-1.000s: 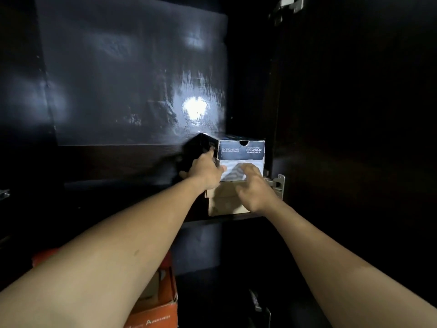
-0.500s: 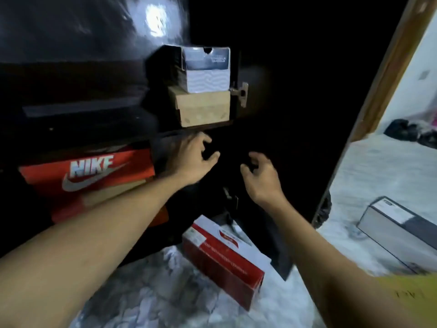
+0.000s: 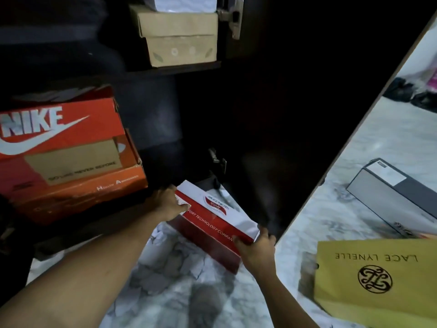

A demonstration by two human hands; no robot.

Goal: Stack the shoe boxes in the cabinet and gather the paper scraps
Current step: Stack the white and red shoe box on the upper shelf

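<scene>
so the red and white Skechers shoe box (image 3: 212, 223) is sitting low over the marble floor (image 3: 165, 292), right in front of the open cabinet and angled across its corner; honestly can't tell if it's resting on the floor or just off it. The person is holding it at both ends. The left hand (image 3: 169, 204) is gripping the far end, fingers pressed together and curling over the top edge. The right hand (image 3: 256, 249) is gripping the near end, thumb lying on the red side and the other fingers wrapping round the corner out of sight

Just left of that, inside the cabinet, an orange Nike box (image 3: 66, 143) is lying on top of another orange box (image 3: 94, 192). On the shelf above, a plain brown cardboard box (image 3: 179, 36) is carrying a pale box (image 3: 184, 2) that's mostly cut off by the frame, with a metal hinge (image 3: 233, 16) just beside them. The dark cabinet door (image 3: 295, 102) is standing open on the right. Past it, a grey box (image 3: 390, 192) is lying on the floor, and a yellow Lace Lynelle box (image 3: 378, 280) is nearer
</scene>
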